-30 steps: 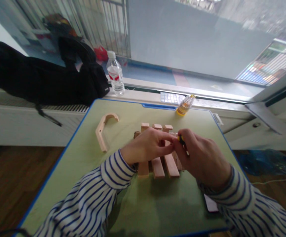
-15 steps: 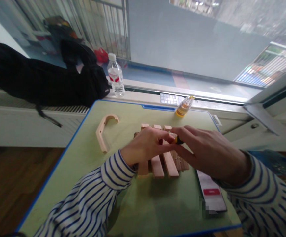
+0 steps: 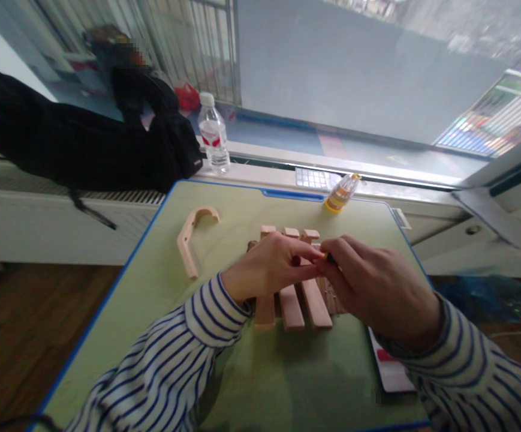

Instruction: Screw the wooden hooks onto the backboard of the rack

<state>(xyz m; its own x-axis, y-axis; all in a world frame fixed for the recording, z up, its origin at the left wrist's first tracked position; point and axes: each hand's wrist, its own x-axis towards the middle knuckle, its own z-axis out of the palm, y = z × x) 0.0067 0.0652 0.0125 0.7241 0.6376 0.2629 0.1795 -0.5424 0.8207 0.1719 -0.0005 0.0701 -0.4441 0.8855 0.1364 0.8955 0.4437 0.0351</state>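
Right hand (image 3: 379, 288) pinches some yellow-black bit (image 3: 329, 257), can't tell what left hand (image 3: 267, 264) has; wooden slats (image 3: 291, 309) point away beneath it.

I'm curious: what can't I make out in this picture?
In the head view:
Yellow item: mostly hidden by the grip of the right hand.
Wooden slats: middles covered by the left hand.
Phone: partly hidden by the right sleeve.
Left sleeve: cut off by the bottom edge.
Bottle label: print too small and blurred.

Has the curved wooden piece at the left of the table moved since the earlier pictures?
No. The curved wooden piece keeps its place and direction against the far left corner of the table; both shift together slightly in the picture.
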